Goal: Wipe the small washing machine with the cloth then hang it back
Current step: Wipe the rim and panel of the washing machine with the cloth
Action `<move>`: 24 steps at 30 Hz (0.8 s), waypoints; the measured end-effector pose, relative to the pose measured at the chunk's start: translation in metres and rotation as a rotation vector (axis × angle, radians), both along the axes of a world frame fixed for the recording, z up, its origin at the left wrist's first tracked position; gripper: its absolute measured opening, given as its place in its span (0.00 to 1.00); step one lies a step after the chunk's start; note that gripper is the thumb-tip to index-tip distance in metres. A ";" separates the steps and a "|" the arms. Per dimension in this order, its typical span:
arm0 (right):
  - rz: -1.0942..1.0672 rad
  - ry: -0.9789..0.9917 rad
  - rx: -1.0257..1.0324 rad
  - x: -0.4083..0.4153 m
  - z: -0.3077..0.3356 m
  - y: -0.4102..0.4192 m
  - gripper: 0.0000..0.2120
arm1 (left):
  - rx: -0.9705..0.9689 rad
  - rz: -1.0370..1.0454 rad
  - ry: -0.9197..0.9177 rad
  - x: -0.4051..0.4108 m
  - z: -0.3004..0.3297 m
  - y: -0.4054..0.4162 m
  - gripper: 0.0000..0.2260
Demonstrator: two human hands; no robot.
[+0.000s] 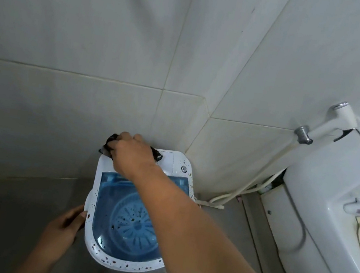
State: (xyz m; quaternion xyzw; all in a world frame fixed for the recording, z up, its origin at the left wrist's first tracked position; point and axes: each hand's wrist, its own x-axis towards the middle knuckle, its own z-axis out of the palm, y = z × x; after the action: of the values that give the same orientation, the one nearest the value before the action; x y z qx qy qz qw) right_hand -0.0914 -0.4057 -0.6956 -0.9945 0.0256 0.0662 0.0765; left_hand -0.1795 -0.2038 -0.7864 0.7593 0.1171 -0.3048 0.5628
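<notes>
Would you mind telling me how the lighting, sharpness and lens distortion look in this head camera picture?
Head view: soft, dim, even light with no hard shadows or glare. Wide-angle bending curves the tile joints of the grey tiled wall. The small white washing machine with a blue translucent lid is fairly sharp; the right hand on the dark cloth is slightly soft.

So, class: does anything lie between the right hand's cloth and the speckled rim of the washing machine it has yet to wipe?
Nothing visible does. The right hand presses the dark cloth on the far left corner of the washing machine. The dirty white rim lies open along the left edge; only the left hand, holding that side, touches it.
</notes>
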 end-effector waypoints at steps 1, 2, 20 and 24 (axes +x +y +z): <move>0.031 -0.006 0.000 -0.001 -0.001 -0.006 0.17 | -0.004 0.000 0.002 0.001 -0.004 0.001 0.12; 0.025 -0.012 -0.018 -0.001 -0.001 -0.015 0.17 | 0.005 -0.003 -0.005 0.001 -0.004 0.001 0.12; -0.417 -0.206 -0.105 -0.098 -0.028 -0.112 0.19 | -0.014 -0.017 -0.033 -0.005 0.011 -0.007 0.13; -0.484 -0.085 -0.052 -0.087 -0.019 -0.105 0.18 | 0.031 -0.018 -0.009 -0.004 0.011 -0.008 0.15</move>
State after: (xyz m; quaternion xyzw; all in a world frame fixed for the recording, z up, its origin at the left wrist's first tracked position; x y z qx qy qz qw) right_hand -0.1787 -0.5107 -0.7151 -0.9630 0.2614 0.0034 0.0654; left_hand -0.1839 -0.2120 -0.7752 0.7703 0.1125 -0.3048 0.5487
